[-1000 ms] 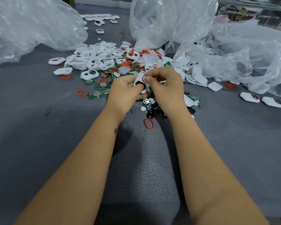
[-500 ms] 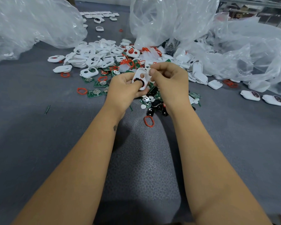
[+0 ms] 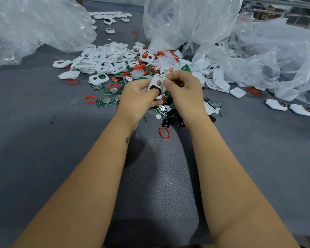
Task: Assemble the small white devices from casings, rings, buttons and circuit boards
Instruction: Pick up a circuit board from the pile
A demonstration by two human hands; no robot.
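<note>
Head view: our left hand (image 3: 139, 96) and right hand (image 3: 183, 90) pinch a casing (image 3: 158, 83); its black button (image 3: 155, 89), seemingly half-seated, may pop out if squeezed.

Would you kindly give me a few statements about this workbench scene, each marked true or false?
1. Both hands hold one white casing between them. True: the left hand grips it from below and the right hand pinches its upper edge.
2. The held casing already has a black button at its lower opening. True.
3. A single red ring lies on the grey mat between the forearms. True.
4. The two finished devices lie to the left of the hands. False: they lie far to the right.
5. The circuit boards are blue. False: they are green.
</note>
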